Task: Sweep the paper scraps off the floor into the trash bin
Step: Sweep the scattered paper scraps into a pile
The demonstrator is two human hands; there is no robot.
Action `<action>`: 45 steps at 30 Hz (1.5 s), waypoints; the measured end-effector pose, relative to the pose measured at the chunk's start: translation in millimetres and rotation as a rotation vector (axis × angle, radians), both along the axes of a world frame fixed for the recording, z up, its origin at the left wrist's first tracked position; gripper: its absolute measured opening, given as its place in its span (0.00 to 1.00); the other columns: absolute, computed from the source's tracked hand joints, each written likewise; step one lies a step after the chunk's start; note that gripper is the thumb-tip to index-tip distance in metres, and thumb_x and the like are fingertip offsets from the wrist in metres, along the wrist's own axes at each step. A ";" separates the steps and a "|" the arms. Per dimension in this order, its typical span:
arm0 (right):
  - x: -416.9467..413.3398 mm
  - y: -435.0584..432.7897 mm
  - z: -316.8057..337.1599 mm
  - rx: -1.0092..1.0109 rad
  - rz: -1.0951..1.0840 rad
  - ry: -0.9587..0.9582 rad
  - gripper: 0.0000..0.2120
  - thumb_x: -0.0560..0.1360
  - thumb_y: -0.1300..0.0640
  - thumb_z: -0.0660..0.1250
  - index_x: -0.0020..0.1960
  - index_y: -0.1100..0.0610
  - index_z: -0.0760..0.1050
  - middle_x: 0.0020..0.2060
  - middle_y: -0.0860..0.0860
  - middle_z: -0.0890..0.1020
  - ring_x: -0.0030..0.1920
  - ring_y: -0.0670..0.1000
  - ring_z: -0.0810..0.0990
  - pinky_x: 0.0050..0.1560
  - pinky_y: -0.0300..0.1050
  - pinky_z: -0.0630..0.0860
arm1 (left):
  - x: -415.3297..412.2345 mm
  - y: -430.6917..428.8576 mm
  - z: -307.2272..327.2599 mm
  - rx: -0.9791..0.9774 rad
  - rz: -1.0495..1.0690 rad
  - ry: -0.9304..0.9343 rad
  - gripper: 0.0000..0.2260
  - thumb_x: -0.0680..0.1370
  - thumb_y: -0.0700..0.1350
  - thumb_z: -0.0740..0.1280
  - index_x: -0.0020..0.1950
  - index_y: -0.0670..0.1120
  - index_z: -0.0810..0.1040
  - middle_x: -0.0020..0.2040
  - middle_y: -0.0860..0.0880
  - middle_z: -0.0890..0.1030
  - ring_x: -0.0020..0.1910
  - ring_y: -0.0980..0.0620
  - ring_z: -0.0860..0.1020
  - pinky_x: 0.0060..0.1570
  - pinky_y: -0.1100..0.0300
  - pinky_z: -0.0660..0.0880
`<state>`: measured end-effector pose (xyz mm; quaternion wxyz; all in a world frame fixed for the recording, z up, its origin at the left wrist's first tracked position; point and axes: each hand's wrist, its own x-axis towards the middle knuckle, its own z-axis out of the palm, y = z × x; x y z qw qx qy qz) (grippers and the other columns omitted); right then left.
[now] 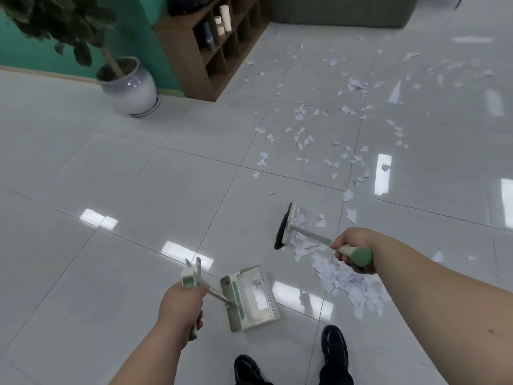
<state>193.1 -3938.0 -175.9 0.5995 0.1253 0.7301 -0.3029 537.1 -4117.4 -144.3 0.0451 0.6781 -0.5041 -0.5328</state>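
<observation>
My right hand (352, 250) grips the green-and-cream handle of a broom (287, 226), whose black bristles rest on the tiled floor at centre right. A heap of white paper scraps (347, 279) lies just right of the broom head, under my right hand. My left hand (181, 307) holds the handle of a cream dustpan (249, 297), which sits on the floor with a few scraps inside. More loose scraps (319, 129) are strewn across the tiles farther away. No trash bin is visible.
A potted plant in a white ceramic pot (130, 87) stands at the upper left by the teal wall. A brown wooden shelf unit (213, 48) holds bottles beside it. A grey sofa base (341, 12) spans the top. My black shoes (334, 348) are at the bottom.
</observation>
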 end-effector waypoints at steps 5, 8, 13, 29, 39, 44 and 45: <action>-45.5 69.7 17.8 0.032 -0.002 0.063 0.09 0.74 0.63 0.66 0.54 0.61 0.75 0.30 0.55 0.79 0.22 0.51 0.74 0.29 0.38 0.67 | -55.8 25.7 -1.6 0.019 -0.022 -0.003 0.03 0.80 0.40 0.68 0.47 0.41 0.77 0.36 0.43 0.72 0.27 0.48 0.67 0.27 0.60 0.68; -75.2 102.2 32.6 0.026 0.063 0.105 0.10 0.75 0.63 0.66 0.56 0.64 0.75 0.31 0.57 0.79 0.24 0.52 0.73 0.28 0.38 0.66 | -77.4 42.4 -2.5 0.025 -0.030 -0.030 0.03 0.80 0.40 0.67 0.48 0.41 0.77 0.36 0.43 0.72 0.28 0.47 0.68 0.28 0.59 0.68; -123.1 145.7 38.8 0.016 0.221 0.069 0.15 0.74 0.63 0.66 0.59 0.65 0.76 0.35 0.58 0.80 0.25 0.53 0.73 0.29 0.38 0.64 | -102.6 66.5 3.2 0.055 -0.046 -0.062 0.04 0.80 0.41 0.68 0.47 0.42 0.77 0.34 0.45 0.72 0.27 0.49 0.67 0.29 0.60 0.67; -190.6 145.2 45.5 0.153 0.836 0.009 0.05 0.76 0.62 0.65 0.49 0.63 0.77 0.34 0.55 0.79 0.23 0.52 0.73 0.29 0.36 0.65 | -157.2 93.0 -0.5 0.055 -0.123 -0.175 0.04 0.79 0.39 0.68 0.45 0.41 0.76 0.33 0.44 0.71 0.26 0.48 0.67 0.27 0.61 0.67; -233.3 158.9 59.3 0.176 0.716 0.305 0.02 0.75 0.66 0.68 0.45 0.66 0.79 0.34 0.59 0.78 0.19 0.54 0.74 0.26 0.36 0.70 | -206.9 76.9 17.4 0.036 -0.144 -0.111 0.05 0.79 0.42 0.69 0.45 0.43 0.75 0.33 0.46 0.71 0.27 0.48 0.68 0.30 0.60 0.67; -235.5 170.1 61.4 0.163 0.602 0.390 0.04 0.73 0.67 0.70 0.40 0.65 0.78 0.34 0.60 0.80 0.23 0.55 0.75 0.28 0.39 0.73 | -234.4 69.6 25.4 0.004 -0.211 -0.076 0.05 0.78 0.42 0.69 0.46 0.42 0.76 0.35 0.45 0.73 0.28 0.48 0.68 0.31 0.59 0.69; -236.0 173.5 63.5 0.157 0.567 0.392 0.04 0.73 0.67 0.70 0.40 0.66 0.78 0.34 0.60 0.80 0.25 0.55 0.76 0.30 0.40 0.73 | -240.4 66.9 25.3 0.004 -0.227 -0.068 0.05 0.78 0.42 0.69 0.46 0.42 0.76 0.34 0.45 0.73 0.28 0.48 0.68 0.31 0.59 0.69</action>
